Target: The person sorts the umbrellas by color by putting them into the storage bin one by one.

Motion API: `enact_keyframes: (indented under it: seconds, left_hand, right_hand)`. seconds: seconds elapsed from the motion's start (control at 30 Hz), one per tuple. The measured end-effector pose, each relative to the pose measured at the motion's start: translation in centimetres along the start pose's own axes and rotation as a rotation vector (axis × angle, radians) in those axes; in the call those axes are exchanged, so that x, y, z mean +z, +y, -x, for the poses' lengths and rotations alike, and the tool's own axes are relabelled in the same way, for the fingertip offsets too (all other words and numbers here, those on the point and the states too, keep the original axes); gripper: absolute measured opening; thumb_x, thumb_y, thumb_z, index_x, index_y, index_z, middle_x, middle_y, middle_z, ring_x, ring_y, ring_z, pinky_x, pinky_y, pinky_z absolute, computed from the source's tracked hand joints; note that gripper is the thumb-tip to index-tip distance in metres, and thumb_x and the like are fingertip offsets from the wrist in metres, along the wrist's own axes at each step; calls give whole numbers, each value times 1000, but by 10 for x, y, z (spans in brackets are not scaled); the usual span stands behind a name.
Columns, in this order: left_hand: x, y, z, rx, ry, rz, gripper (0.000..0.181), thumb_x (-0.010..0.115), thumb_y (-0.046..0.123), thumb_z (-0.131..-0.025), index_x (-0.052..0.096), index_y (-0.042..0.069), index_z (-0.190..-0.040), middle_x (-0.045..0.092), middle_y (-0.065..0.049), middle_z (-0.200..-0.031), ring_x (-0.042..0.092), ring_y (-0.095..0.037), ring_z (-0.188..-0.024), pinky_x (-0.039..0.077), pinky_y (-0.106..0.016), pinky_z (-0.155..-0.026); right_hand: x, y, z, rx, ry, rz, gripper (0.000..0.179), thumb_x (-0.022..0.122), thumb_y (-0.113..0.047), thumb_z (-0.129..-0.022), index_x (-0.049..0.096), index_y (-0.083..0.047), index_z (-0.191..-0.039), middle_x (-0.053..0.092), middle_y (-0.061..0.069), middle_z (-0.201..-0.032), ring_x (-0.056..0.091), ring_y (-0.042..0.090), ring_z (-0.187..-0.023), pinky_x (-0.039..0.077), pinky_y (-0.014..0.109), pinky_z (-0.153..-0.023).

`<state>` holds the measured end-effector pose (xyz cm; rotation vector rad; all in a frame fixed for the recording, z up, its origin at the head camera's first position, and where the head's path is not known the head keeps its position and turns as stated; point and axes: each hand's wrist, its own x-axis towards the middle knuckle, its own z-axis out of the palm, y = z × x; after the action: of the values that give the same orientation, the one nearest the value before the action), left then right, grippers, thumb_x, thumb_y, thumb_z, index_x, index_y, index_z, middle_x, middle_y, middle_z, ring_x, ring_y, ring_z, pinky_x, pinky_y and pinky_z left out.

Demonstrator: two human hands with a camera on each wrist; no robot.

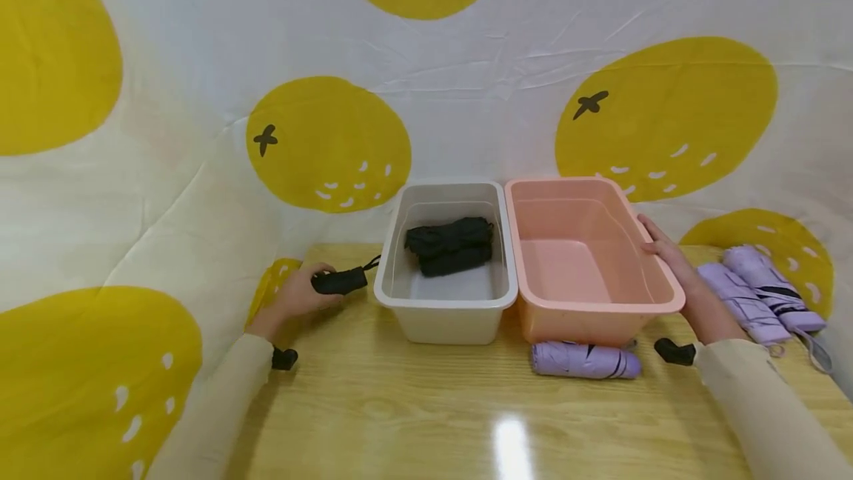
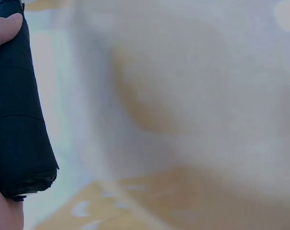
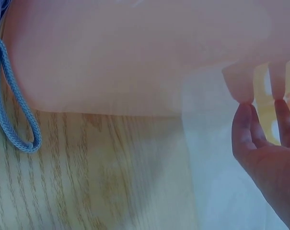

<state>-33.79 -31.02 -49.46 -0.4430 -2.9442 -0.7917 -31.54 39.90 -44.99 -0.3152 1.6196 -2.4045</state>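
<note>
At the left of the head view my left hand (image 1: 300, 295) grips a folded black umbrella (image 1: 341, 281), whose strap points toward the grey-white bin (image 1: 443, 324). In the left wrist view the thumb lies over the black umbrella (image 2: 15, 110). Black folded umbrellas (image 1: 449, 235) lie inside the grey-white bin. My right hand (image 1: 676, 261) touches the outer right side of the pink bin (image 1: 573, 324) with its fingers extended; the right wrist view shows the fingertips against the wall of the pink bin (image 3: 111, 62). A purple folded umbrella (image 1: 585, 360) lies in front of that bin.
Two more purple folded umbrellas (image 1: 760, 291) lie at the table's right, beside my right forearm. The bins stand side by side on the wooden table (image 1: 400, 406). A white cloth (image 1: 466, 110) with yellow fruit shapes hangs behind and at the left.
</note>
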Motion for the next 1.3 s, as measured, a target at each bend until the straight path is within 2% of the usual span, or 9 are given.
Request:
enact_keyframes:
  seconds: [0.13,0.27,0.37,0.43,0.57,0.7,0.9,1.17,1.3]
  left_hand:
    - [-28,23,-10,75,41,-1,55,86,38,-71,63,17,-117,63,-8,-109,57,-27,-91,47,-46,-78]
    - [-56,51,-20,157,87,-21,53,87,37,-70,65,16,-113,64,-5,-105,56,-23,-86,46,-43,-75]
    - [-73,72,-30,182,107,-50,54,87,39,-70,66,15,-113,65,-5,-104,57,-22,-86,47,-42,-75]
    - [-84,87,-39,189,109,-63,57,87,41,-69,66,15,-115,65,-5,-106,58,-23,-88,48,-43,-77]
    - [-96,115,-57,202,91,-104,63,85,48,-69,65,16,-119,65,-5,-110,58,-24,-94,47,-45,-82]
    - [-97,138,-74,255,62,-132,59,84,50,-69,66,19,-116,65,-2,-106,58,-22,-90,47,-43,-79]
    - [-87,171,-96,306,29,-109,52,85,47,-69,66,22,-111,64,1,-102,57,-20,-86,47,-39,-77]
    - [-69,211,-126,257,-50,-86,57,81,53,-71,62,25,-117,61,-3,-111,55,-23,-94,48,-40,-81]
    - [-55,226,-137,270,-94,-77,59,81,55,-71,61,24,-117,62,-5,-113,56,-22,-92,49,-37,-79]
  right_hand:
    - [-2,0,3,-2,-9,5,67,22,-4,-103,-17,-23,-153,-1,-7,-157,52,-4,-106,42,14,-88]
    - [1,0,5,9,-15,6,65,21,-7,-104,-16,-26,-154,-10,-8,-160,52,-3,-109,43,16,-88]
    - [4,0,6,13,-16,25,64,20,-8,-105,-15,-28,-154,-16,-5,-160,52,-1,-110,44,17,-88]
    - [6,-1,6,2,-17,39,63,20,-7,-105,-14,-27,-154,-15,-4,-161,52,-1,-111,43,17,-89]
    - [6,-2,6,-15,-17,57,63,20,-8,-105,-14,-27,-155,-13,-3,-161,51,-1,-113,43,17,-89]
    - [5,-2,8,-1,-7,83,63,21,-9,-105,-15,-27,-154,-15,-5,-161,50,-4,-111,42,16,-89]
    - [4,0,8,14,5,109,63,21,-10,-105,-15,-25,-154,-15,-2,-161,49,-5,-109,41,15,-89]
    - [5,-4,4,18,5,77,63,22,-10,-105,-15,-26,-154,-17,-2,-160,50,-3,-112,42,16,-91]
    - [4,-2,6,17,15,99,64,22,-8,-104,-15,-24,-154,-16,1,-161,52,-2,-108,43,16,-88]
